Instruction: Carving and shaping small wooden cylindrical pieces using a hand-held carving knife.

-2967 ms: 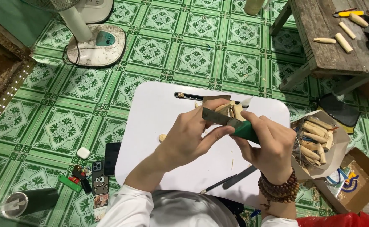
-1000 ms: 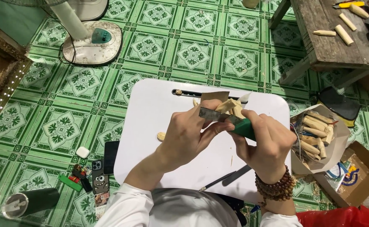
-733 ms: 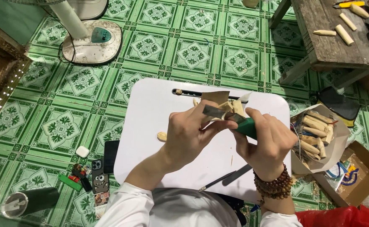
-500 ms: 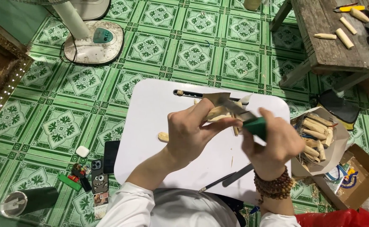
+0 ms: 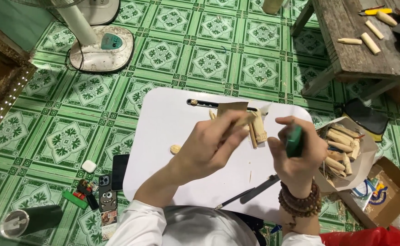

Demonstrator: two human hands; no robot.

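Observation:
My left hand (image 5: 211,148) is closed around a short pale wooden piece (image 5: 244,119) over the white lap table (image 5: 172,136). My right hand (image 5: 298,150) grips a green-handled knife (image 5: 294,140); its blade is hidden from view. The two hands are apart, the knife hand to the right of the wood. Several carved wooden sticks (image 5: 257,132) lie on the table just behind my left fingers. A small round wooden chip (image 5: 176,149) sits on the table at the left.
A dark carving tool (image 5: 250,195) lies on the table's near edge. A paper bag of wooden sticks (image 5: 346,150) is at right, beside a cardboard box (image 5: 387,191). A wooden bench (image 5: 364,41) stands back right, a fan base (image 5: 102,48) back left, phones (image 5: 111,184) and a tumbler (image 5: 31,221) at left.
My right hand has drawn the knife away from the wood to the right, so the blade no longer rests on the piece. My left hand stays closed on the wood.

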